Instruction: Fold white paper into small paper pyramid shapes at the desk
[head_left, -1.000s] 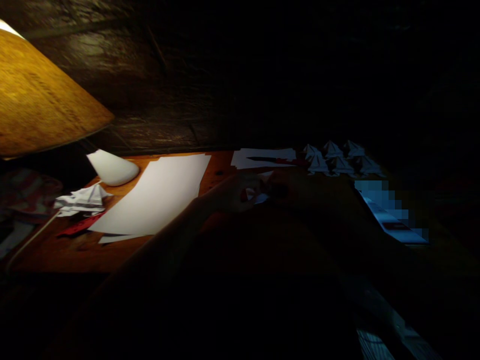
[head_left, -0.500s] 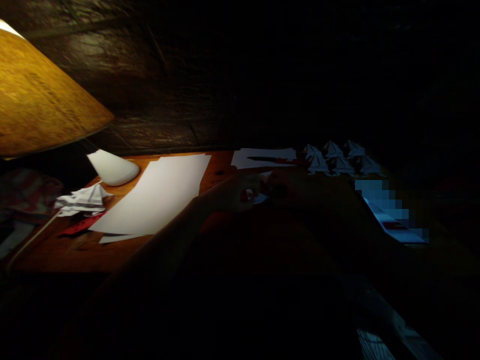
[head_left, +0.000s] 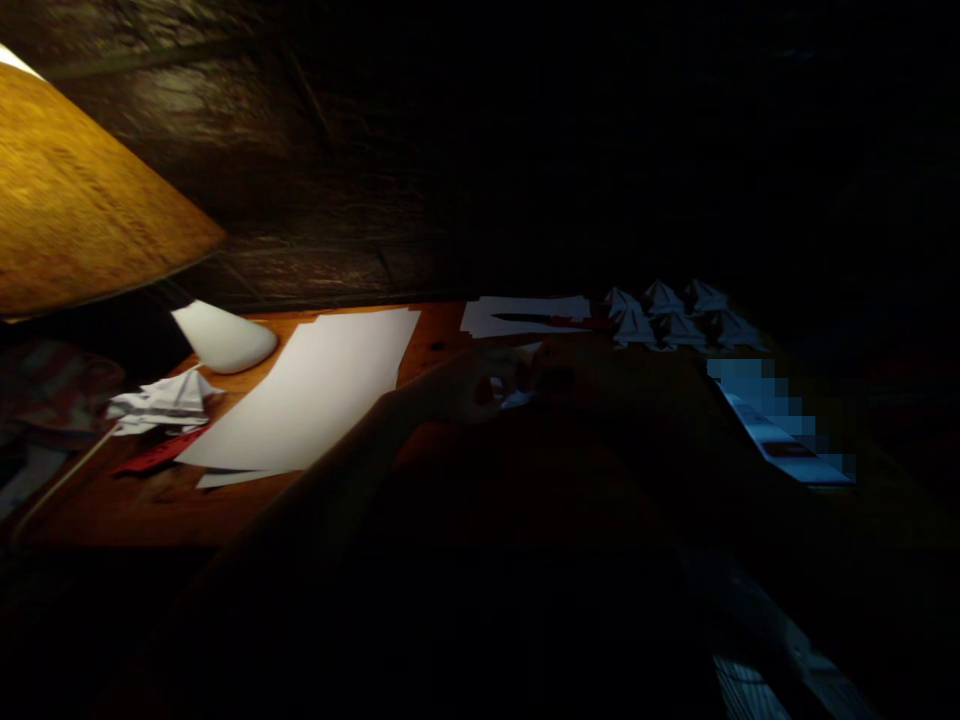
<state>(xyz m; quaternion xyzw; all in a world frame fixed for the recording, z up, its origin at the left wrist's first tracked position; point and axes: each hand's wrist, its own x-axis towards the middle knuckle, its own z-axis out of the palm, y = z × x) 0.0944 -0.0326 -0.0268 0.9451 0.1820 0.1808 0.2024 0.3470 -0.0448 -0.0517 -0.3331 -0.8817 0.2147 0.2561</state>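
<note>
Close together over the middle of the dark wooden table, my left hand (head_left: 476,385) and my right hand (head_left: 581,375) pinch a small piece of white paper (head_left: 517,398) between them. The fingers of both hands are closed on it. Deep shadow hides most of my right hand and the paper's exact shape. Behind my hands lie a few sheets of white paper (head_left: 487,315) with a knife (head_left: 540,320), dark-bladed and red-handled, across them. Several folded paper shapes (head_left: 679,328) with pointed tops stand in two rows at the back right.
Large white sheets (head_left: 315,390) spread over the table's left half. Beyond them are a lamp with a yellow shade (head_left: 97,200) and white base (head_left: 229,340), a crumpled-looking folded paper (head_left: 165,402) and a red object (head_left: 161,452). A lit screen (head_left: 787,440) lies at right.
My hands stay at nearly the same place, with only slight finger shifts on the paper. The whole view has moved a touch. Everything on the table rests where it was.
</note>
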